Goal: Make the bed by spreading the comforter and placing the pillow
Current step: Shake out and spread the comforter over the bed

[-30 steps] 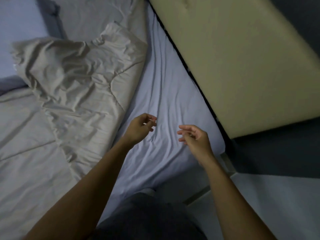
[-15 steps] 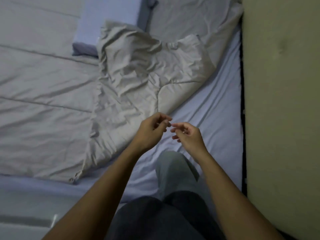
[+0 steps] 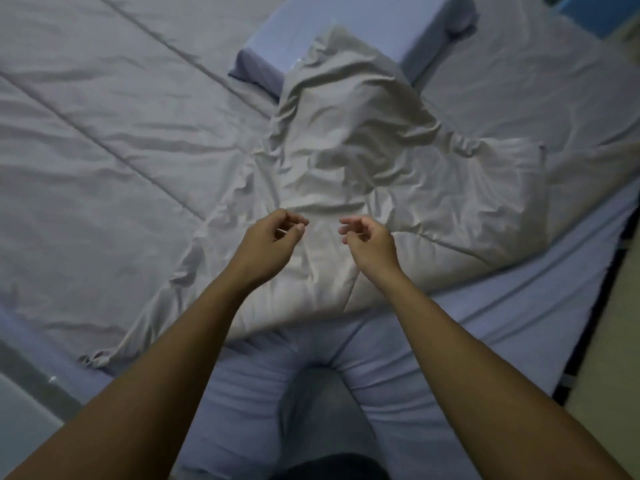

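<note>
A beige quilted comforter [image 3: 104, 150] covers most of the bed, and its near corner is folded back into a crumpled heap [image 3: 363, 161] in the middle. A pale blue pillow [image 3: 346, 32] lies at the far side, partly under that heap. My left hand [image 3: 270, 244] and my right hand [image 3: 370, 244] hover side by side just above the folded comforter, fingers loosely curled and holding nothing. The light blue bed sheet [image 3: 502, 323] is bare at the near right. My knee [image 3: 322, 410] rests on the sheet below my arms.
A cream padded headboard [image 3: 616, 341] runs along the right edge, with a dark gap between it and the mattress. The mattress's left edge and pale floor [image 3: 20, 417] show at the lower left.
My view has swung left from the headboard onto the bed. Both hands have moved forward from over the bare sheet to above the folded comforter and are slightly further apart.
</note>
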Tool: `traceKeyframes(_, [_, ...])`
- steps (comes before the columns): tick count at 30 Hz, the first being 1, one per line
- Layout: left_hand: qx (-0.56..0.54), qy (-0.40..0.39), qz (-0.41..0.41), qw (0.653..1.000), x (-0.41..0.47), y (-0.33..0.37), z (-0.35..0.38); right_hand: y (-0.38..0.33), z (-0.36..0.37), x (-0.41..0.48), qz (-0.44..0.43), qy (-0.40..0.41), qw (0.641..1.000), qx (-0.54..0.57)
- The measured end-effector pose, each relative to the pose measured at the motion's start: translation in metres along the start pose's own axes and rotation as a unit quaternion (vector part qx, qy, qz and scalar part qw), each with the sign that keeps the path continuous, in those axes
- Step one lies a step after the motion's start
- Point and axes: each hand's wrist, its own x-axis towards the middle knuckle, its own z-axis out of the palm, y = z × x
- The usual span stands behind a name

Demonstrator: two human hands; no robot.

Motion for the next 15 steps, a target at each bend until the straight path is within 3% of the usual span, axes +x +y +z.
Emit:
traceKeyframes(6, [0.029,0.061,-0.018,0.998,0.097,-0.049,0.015,0.003,0.010,0.112,-0.077,0.089,0.991,-0.060])
traceKeyframes(10, [0.121,0.120,-0.019,0.985,0.148,-0.088,0.015,-0.008,0.002,0.185,-0.127,0.174,0.972,-0.093])
traceKeyframes(15, [0.157,0.131,-0.114,0.972,0.188,-0.117,0.009,-0.021,-0.010,0.260,-0.095,0.148,0.976,-0.129])
